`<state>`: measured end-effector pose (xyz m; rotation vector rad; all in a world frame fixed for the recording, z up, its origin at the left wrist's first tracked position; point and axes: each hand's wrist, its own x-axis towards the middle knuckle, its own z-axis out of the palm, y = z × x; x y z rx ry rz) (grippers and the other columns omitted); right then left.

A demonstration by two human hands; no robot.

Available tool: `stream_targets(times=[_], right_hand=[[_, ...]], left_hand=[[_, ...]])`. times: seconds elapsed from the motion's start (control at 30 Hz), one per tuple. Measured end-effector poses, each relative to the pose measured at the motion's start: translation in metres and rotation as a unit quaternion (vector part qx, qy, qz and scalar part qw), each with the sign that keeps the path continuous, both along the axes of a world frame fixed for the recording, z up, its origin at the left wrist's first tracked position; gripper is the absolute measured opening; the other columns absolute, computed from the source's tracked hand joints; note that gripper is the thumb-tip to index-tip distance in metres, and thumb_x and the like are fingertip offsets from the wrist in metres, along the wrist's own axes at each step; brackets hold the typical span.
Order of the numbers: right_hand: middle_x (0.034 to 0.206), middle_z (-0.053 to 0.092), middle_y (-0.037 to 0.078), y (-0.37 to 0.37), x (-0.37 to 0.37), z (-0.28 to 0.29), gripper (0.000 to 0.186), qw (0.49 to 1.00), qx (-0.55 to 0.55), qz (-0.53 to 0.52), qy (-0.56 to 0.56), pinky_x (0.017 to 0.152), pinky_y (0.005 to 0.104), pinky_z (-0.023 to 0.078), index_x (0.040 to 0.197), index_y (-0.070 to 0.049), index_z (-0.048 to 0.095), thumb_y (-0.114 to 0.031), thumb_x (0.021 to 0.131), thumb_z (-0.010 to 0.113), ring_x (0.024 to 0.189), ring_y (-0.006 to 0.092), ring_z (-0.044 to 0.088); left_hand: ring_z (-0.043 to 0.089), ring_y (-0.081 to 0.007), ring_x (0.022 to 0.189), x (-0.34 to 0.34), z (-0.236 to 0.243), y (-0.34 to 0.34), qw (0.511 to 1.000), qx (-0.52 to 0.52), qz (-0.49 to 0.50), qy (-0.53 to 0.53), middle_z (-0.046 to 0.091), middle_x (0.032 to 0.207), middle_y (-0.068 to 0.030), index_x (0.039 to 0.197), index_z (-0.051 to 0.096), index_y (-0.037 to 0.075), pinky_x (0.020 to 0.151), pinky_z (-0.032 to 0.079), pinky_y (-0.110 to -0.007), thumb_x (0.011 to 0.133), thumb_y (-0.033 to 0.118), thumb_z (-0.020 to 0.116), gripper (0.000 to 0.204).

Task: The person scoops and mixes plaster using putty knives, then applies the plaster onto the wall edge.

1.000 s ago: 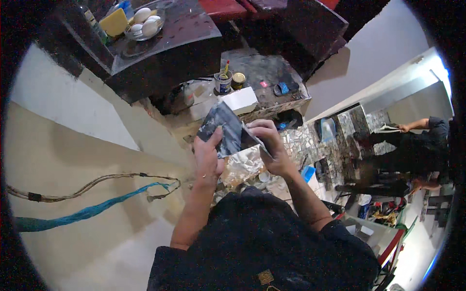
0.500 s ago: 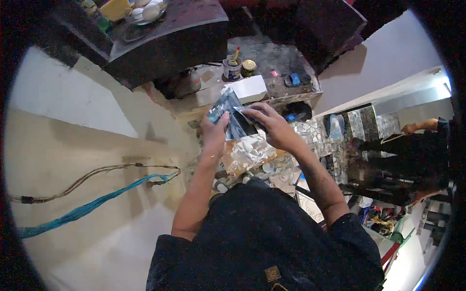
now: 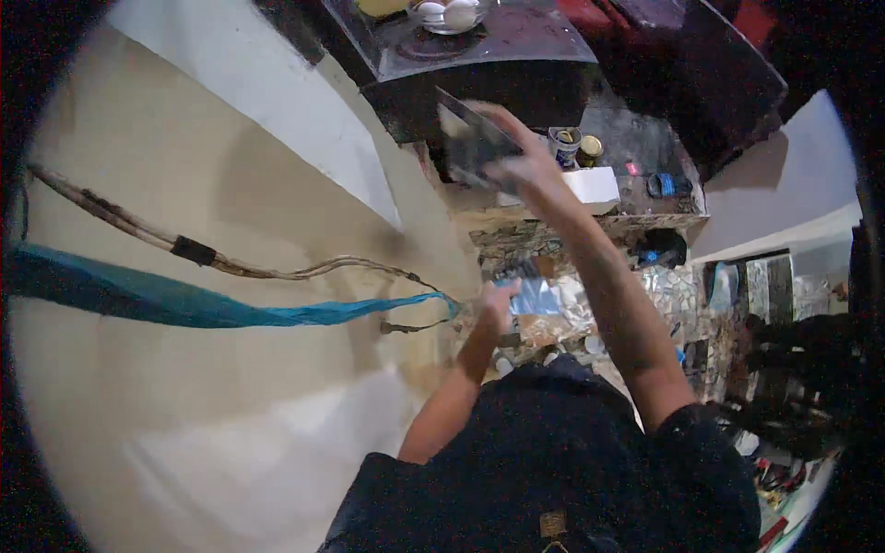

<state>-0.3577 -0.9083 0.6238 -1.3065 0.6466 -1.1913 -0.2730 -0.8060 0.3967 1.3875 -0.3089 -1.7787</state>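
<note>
The right hand [image 3: 518, 152], blurred, is raised before the front edge of the dark surface [image 3: 535, 48], its fingers closed around a dark flat blade [image 3: 472, 138], possibly a putty spreader, tilted with one corner up. The left hand [image 3: 501, 302], lower and nearer the body, pinches the left edge of a blue-grey plate [image 3: 539, 299] above the floor [image 3: 581, 244], thumb on top.

On the surface, toward its left front corner, stands a clear bowl [image 3: 449, 29] of white eggs [image 3: 461, 16]. Along the front edge of the low ledge [image 3: 678, 210] lies a white block [image 3: 597, 188]; just behind it stand a small bucket [image 3: 564, 147] and a round tin [image 3: 590, 150]. A blue-strapped slipper [image 3: 666, 186] lies near the ledge's right front corner.
</note>
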Motion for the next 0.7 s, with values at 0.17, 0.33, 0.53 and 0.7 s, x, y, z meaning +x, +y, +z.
stream_targets(times=[0.17,0.33,0.53,0.7], right_hand=[[0.103,0.051,0.005,-0.074,0.082,0.007,0.061,0.982,-0.170,-0.065,-0.050,0.073,0.0213,0.040,0.121,-0.007,0.042,0.001,0.061,0.043,0.085,0.0096,0.048],[0.098,0.052,0.005,-0.090,0.120,0.010,0.058,0.969,-0.212,-0.123,-0.012,0.073,0.0214,0.040,0.119,-0.007,0.044,0.002,0.062,0.040,0.083,0.0096,0.049],[0.102,0.053,0.016,-0.077,0.144,0.025,0.055,0.935,-0.252,-0.229,0.101,0.086,0.0311,0.038,0.116,-0.005,0.046,0.001,0.061,0.042,0.097,0.0267,0.051],[0.101,0.045,0.017,-0.054,0.145,0.026,0.061,0.918,-0.205,-0.268,0.208,0.083,0.0432,0.037,0.118,-0.014,0.042,-0.003,0.059,0.045,0.098,0.0378,0.043]], left_hand=[[0.058,-0.0192,0.074,0.015,0.005,0.028,0.998,-0.033,-0.014,0.048,0.056,0.088,-0.0091,0.106,0.043,0.002,0.062,0.051,-0.033,0.075,0.002,0.062,0.037],[0.057,-0.0216,0.083,0.052,-0.030,0.034,0.998,-0.017,-0.033,0.044,0.056,0.093,-0.0104,0.107,0.042,0.002,0.072,0.050,-0.036,0.074,-0.001,0.059,0.037],[0.056,-0.0247,0.092,0.071,-0.069,0.039,0.996,-0.022,-0.010,0.080,0.053,0.104,-0.0174,0.113,0.038,-0.004,0.077,0.048,-0.036,0.072,-0.004,0.057,0.045],[0.056,-0.0249,0.091,0.066,-0.052,0.032,0.994,-0.019,-0.082,0.066,0.053,0.105,-0.0177,0.114,0.038,-0.005,0.077,0.048,-0.036,0.073,-0.003,0.056,0.045]])
